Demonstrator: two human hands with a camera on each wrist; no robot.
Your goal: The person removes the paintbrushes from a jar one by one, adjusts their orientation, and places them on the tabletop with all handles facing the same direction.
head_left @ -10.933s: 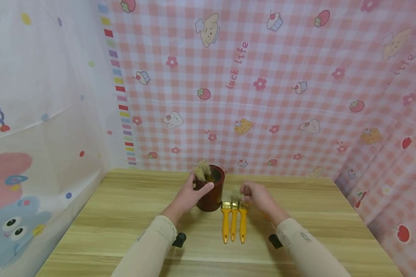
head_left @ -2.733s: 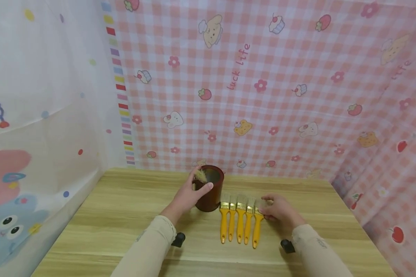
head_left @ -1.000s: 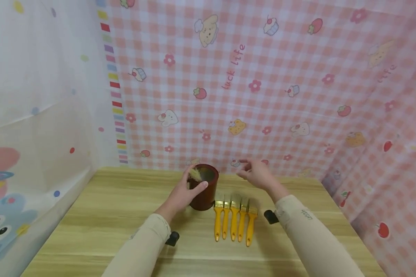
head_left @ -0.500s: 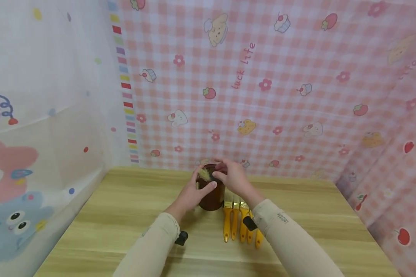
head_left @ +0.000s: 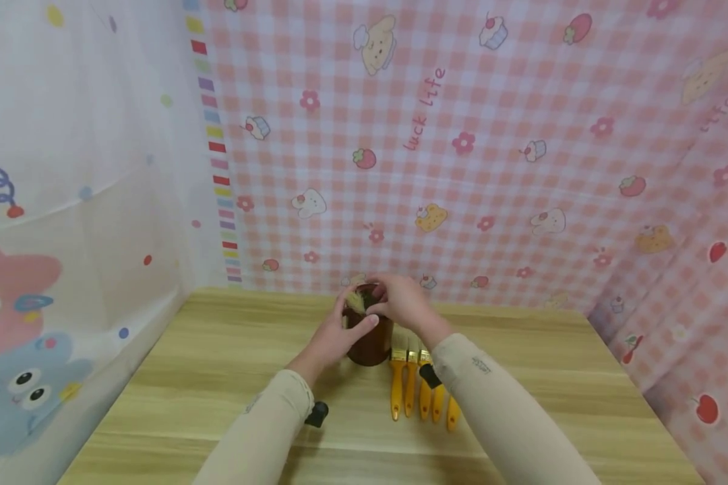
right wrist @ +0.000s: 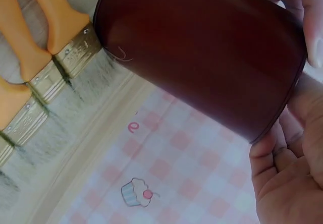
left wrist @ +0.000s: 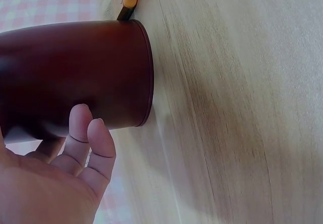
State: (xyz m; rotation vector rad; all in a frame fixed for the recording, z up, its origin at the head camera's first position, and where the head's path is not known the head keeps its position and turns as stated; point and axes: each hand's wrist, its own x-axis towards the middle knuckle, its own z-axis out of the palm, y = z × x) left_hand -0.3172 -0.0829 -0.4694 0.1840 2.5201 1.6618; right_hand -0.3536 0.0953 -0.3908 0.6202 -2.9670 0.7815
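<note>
A dark reddish-brown cylindrical pot [head_left: 369, 347] stands upright on the table, pale bristles [head_left: 356, 302] showing at the left inside its mouth. My left hand [head_left: 332, 340] holds the pot by its left side near the rim, fingers and thumb curved about it. From the right, my right hand [head_left: 405, 302] reaches over the rim with its fingertips in the mouth. Whether those fingers pinch a brush is hidden. Several yellow-handled paintbrushes [head_left: 396, 384] lie side by side right of the pot, bristles away from me. In the right wrist view, their metal ferrules [right wrist: 81, 47] sit beside the pot.
The wood-grain table [head_left: 218, 377] ends at a pink checked cloth [head_left: 485, 195] hanging behind it. A white patterned cloth [head_left: 97, 202] hangs at the left. My right forearm [head_left: 497, 397] passes over part of the brush row.
The row of brushes has grown, and fewer bristles show in the pot. My right hand has released the rightmost brush and moved left to the pot's mouth. My left hand keeps its hold.
</note>
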